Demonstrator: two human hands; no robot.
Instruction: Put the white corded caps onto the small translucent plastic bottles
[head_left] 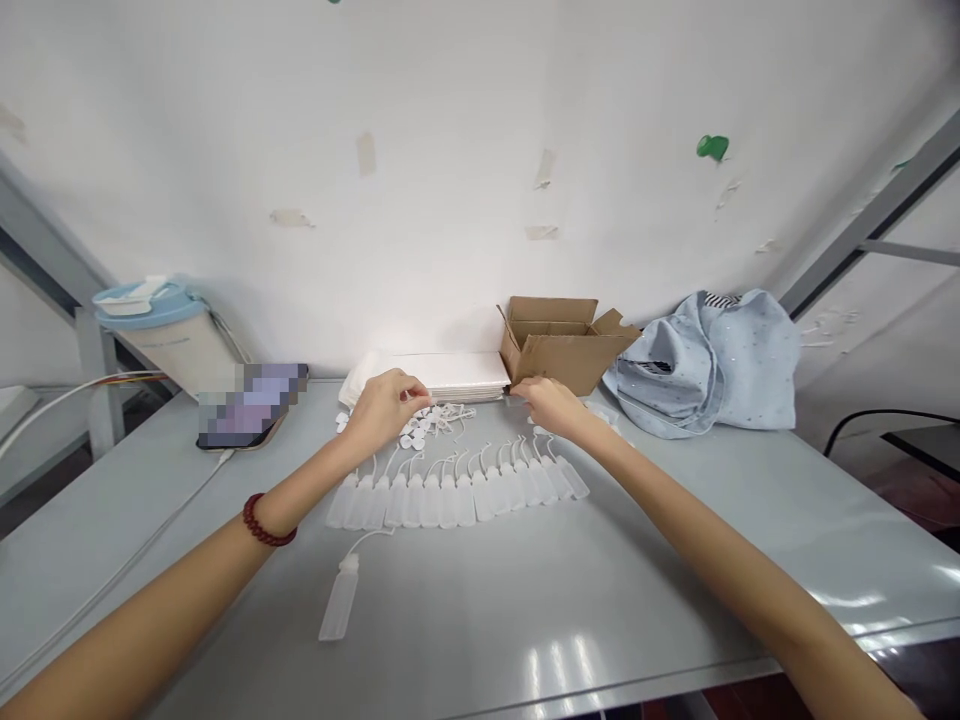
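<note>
1. White translucent bottles (466, 502) lay in a row on a grey table (480, 620); a single bottle (340, 605) lay apart, toward the near left.
2. Picking up small parts appeared to be the step in hand; the next move seemed to call for a fine pinch.
3. The left hand (386, 408), fingertips narrowly spaced, was by loose white caps (415, 432); whether it held one could not be told.
4. The right hand (553, 405) was beside an open cardboard box (574, 358), its grip too unclear to tell.

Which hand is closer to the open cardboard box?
The right. The right hand is just in front of the cardboard box, near its left side; the left hand is farther left, by the small white discs.
</note>
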